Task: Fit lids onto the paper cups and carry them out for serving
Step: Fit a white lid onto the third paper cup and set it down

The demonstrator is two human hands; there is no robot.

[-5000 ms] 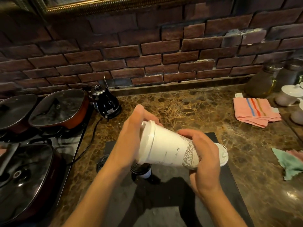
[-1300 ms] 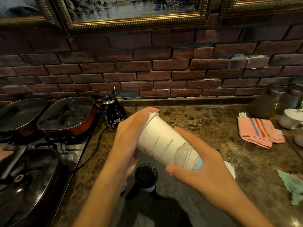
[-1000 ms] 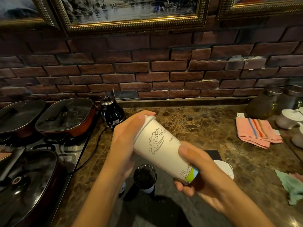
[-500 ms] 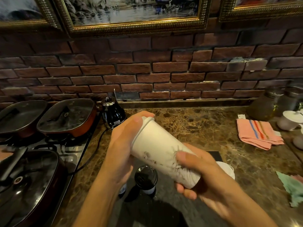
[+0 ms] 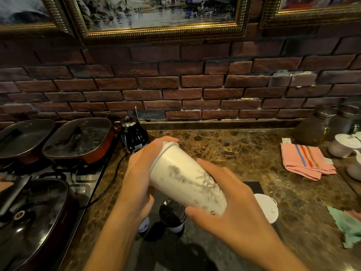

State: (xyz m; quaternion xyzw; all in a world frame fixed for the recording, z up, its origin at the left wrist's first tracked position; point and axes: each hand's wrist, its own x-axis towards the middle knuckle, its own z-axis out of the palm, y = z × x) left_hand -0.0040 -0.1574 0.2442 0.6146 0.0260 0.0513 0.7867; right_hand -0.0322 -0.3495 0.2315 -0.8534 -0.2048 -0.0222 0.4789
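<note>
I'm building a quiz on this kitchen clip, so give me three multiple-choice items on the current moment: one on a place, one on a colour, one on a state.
1. Where is the striped pink cloth?
A. On the counter at the right
B. On the stove
C. Draped over the kettle

2. What colour is the lid of the small cup standing below the hands?
A. White
B. Black
C. Red

3. How is the white paper cup held?
A. Upright on the counter
B. Tilted in the air, between both hands
C. Upside down in one hand

Answers: 1 A, the cloth lies on the marble counter near the jars. 2 B, its top is dark and glossy. 3 B, the left hand covers the lidded end and the right hand grips the base.
</note>
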